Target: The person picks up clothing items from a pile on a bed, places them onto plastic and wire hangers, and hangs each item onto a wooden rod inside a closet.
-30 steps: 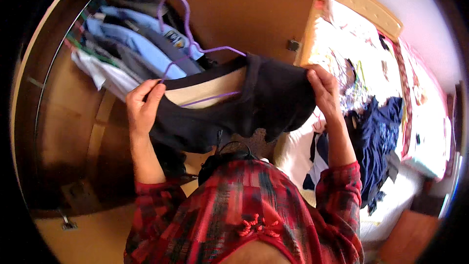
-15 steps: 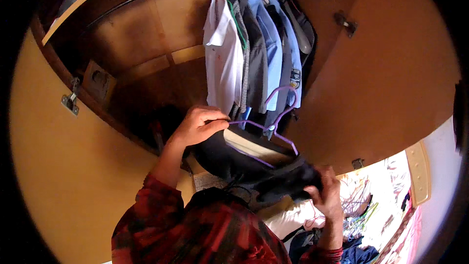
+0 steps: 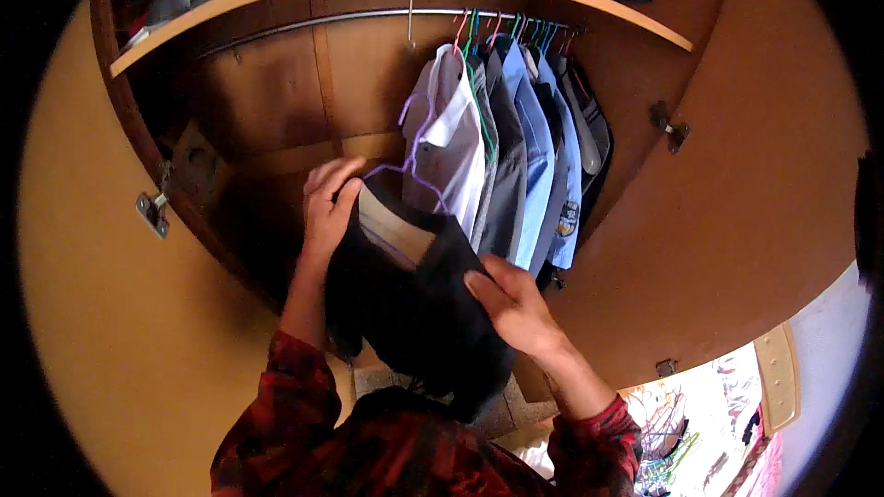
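While raised, both hands [image 3: 419, 262] on dark garment [image 3: 414, 313].

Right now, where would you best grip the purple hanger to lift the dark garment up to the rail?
Probably the purple hanger at its bare neck under the hook, from the left. The dark garment covers its shoulders, both hands are lower, and shirts crowd the right.

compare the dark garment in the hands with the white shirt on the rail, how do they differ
The dark garment is black or navy; the white shirt is pale. The dark garment is held up by the left hand and right hand, below the rail, while the white shirt hangs from the rail, untouched by either hand. The dark garment's purple hanger is not hooked on; the white shirt's hanger is. Both sit on hangers at the open wardrobe.
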A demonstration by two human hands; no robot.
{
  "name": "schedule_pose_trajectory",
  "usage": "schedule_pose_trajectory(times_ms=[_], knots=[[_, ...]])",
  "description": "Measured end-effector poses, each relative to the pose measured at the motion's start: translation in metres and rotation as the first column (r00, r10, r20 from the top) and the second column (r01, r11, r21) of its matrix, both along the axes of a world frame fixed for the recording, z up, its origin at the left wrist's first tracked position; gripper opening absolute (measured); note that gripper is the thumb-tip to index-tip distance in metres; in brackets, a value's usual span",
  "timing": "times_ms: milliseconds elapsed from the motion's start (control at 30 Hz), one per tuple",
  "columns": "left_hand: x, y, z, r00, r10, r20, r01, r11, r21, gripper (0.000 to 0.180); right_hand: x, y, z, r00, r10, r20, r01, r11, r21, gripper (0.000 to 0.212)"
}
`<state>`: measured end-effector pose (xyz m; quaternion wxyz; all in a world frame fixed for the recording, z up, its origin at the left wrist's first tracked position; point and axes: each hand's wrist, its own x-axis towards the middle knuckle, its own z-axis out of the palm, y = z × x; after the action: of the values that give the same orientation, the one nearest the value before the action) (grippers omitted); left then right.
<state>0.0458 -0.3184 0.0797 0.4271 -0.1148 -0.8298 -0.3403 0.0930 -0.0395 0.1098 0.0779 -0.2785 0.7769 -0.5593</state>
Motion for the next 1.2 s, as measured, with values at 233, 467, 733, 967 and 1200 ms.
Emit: schedule_pose_trajectory(times_ms=[233,467,733,967,1200], knots=[[-0.019,-0.004,-0.028,0.992,0.123,-0.029,-0.112,0.964,0.241,0.014,-0.095,-0.070,0.037,0.950,-0.245,-0.192,0.238,0.969,-0.060,0.024],[-0.031,0.030,-0.046,0.990,-0.092,0.104,0.043,0.916,0.398,0.012,-0.186,-0.117,0.073,0.769,-0.429,-0.475,0.467,0.883,-0.041,0.026],[-0.062,0.045,-0.072,0.971,-0.218,0.096,0.158,0.889,0.429,0.012,-0.250,-0.132,0.024,0.803,-0.468,-0.369,0.569,0.787,0.239,0.029],[-0.062,0.065,-0.082,0.932,-0.333,0.143,0.233,0.853,0.467,0.012,-0.238,-0.109,0.013,0.784,-0.455,-0.421,0.561,0.811,0.169,0.030],[-0.043,0.098,-0.111,0.855,-0.434,0.283,0.243,0.818,0.522,0.012,-0.112,-0.003,-0.060,0.623,-0.270,-0.734,0.319,0.945,-0.077,0.033]])
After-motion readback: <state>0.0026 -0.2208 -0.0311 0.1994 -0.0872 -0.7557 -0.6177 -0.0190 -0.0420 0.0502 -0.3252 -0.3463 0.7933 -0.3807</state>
